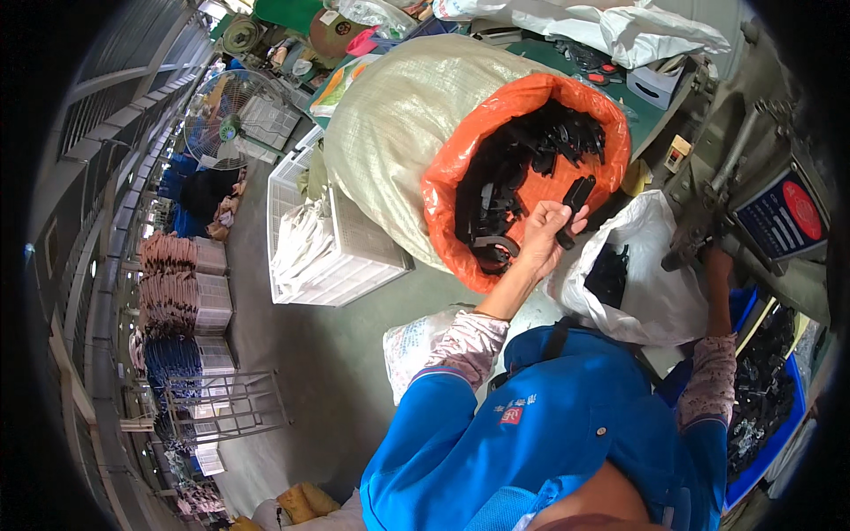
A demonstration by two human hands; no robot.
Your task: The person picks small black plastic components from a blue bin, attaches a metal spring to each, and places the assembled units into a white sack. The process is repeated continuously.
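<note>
My left hand [544, 234] reaches over the mouth of an orange-lined sack [460, 168] full of black plastic parts [531, 155]. It grips one flat black plastic part [575, 199] between thumb and fingers, just above the sack's rim. My right hand [717, 263] is up against the grey-green machine [753, 150] on the right, by a metal lever. Its fingers are mostly hidden, so I cannot tell what it grips. Both forearms wear patterned sleeves under a blue shirt.
A white bag [651, 283] with more black parts sits between my arms. A blue bin [770, 442] of black parts is at the right edge. White plastic crates [328, 257], a floor fan [232, 115] and stacked goods on racks [181, 292] stand to the left.
</note>
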